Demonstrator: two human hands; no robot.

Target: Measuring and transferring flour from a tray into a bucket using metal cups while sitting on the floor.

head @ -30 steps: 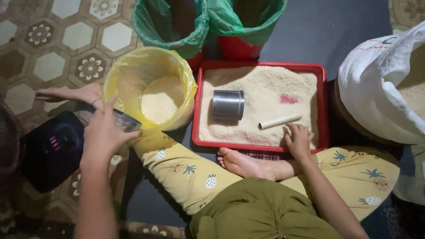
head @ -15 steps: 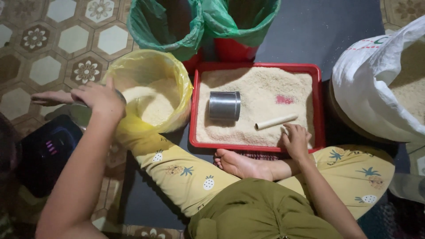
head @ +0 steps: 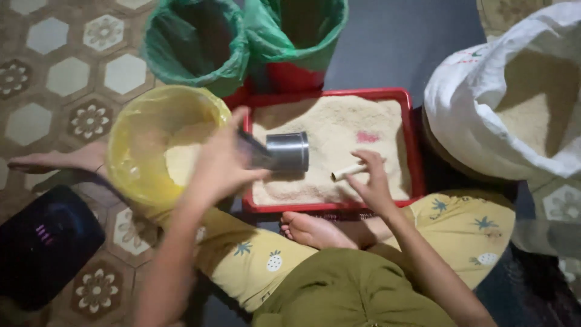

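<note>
Moved: since half a second ago the left hand (head: 221,163) has swung from over the yellow-lined bucket (head: 130,139) to the red tray (head: 411,145); the right hand (head: 372,181) has lifted
Left hand: fingers spread, blurred, at the dark handle of the metal cup (head: 287,151); whether it grips cannot be told
Right hand: fingertips pinch a pale short stick (head: 348,172)
Metal cup: on its side on the tray's pale grain
Nearby: white sack (head: 478,115), two green-lined bins (head: 193,42)
</note>
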